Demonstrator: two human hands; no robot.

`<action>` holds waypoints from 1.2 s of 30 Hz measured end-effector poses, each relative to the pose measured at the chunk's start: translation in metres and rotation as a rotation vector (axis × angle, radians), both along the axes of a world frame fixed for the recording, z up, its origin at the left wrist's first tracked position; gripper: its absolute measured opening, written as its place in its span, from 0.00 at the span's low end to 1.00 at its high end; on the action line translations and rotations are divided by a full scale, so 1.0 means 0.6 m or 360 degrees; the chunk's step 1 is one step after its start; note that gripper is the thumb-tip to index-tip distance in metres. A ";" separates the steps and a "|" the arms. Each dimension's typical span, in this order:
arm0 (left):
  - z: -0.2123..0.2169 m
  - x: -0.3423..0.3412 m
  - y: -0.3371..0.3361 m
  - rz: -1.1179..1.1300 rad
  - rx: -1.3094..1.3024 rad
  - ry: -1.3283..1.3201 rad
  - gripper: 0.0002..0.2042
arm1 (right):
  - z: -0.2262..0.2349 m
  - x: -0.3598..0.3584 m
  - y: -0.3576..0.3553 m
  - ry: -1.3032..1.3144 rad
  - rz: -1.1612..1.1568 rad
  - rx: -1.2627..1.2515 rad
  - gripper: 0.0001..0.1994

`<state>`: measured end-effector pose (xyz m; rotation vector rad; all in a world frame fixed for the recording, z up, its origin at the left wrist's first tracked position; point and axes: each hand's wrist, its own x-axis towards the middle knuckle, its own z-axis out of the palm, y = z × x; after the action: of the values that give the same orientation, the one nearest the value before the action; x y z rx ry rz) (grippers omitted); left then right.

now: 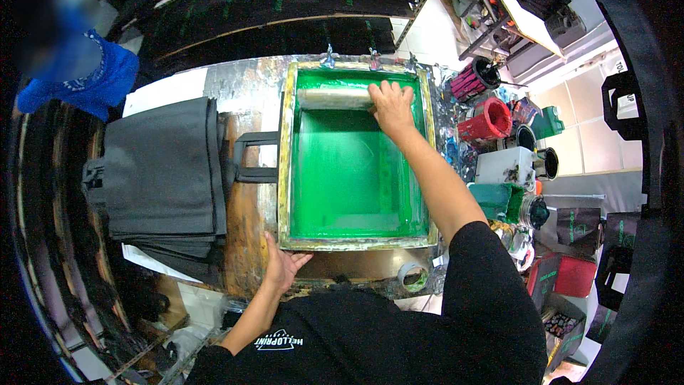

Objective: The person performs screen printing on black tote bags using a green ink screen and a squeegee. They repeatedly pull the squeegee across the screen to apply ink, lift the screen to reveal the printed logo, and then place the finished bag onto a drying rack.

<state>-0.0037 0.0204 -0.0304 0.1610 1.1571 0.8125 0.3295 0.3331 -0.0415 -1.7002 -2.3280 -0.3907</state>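
Observation:
A screen printing frame [285,185] lies on the worktable, its green mesh [349,178] wet with ink. Across the far end of the mesh lies a squeegee [331,99] with a pale handle. My right hand [393,108] is closed over the squeegee's right end. By the frame's near left corner is my left hand [283,267], fingers apart and holding nothing; its fingertips are at the frame's edge. Black bag handles [246,158] stick out from under the frame's left side. Whatever else lies beneath the screen is hidden.
A stack of black fabric bags [160,164] lies to the left. Ink containers crowd the right, among them a red tub [491,120] and a green one [499,201]. A tape roll [412,277] sits near the front edge. At far left stands a person in blue [92,75].

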 end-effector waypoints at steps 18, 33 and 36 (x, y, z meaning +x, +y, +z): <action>0.083 0.051 0.350 -0.0859 0.1728 0.1950 0.25 | -0.009 0.015 0.063 -0.0049 0.0009 -0.0064 0.20; 0.003 0.140 0.664 -0.1470 0.2026 0.2847 0.37 | 0.010 0.048 0.096 -0.0009 -0.0104 -0.0536 0.16; -0.007 0.134 0.627 -0.1372 0.2159 0.2862 0.36 | 0.005 0.045 0.064 0.0024 -0.0071 -0.0453 0.14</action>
<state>0.0765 0.3963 -0.0346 2.7302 1.5731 0.3414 0.3564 0.3715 -0.0386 -1.8731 -2.4328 -0.0535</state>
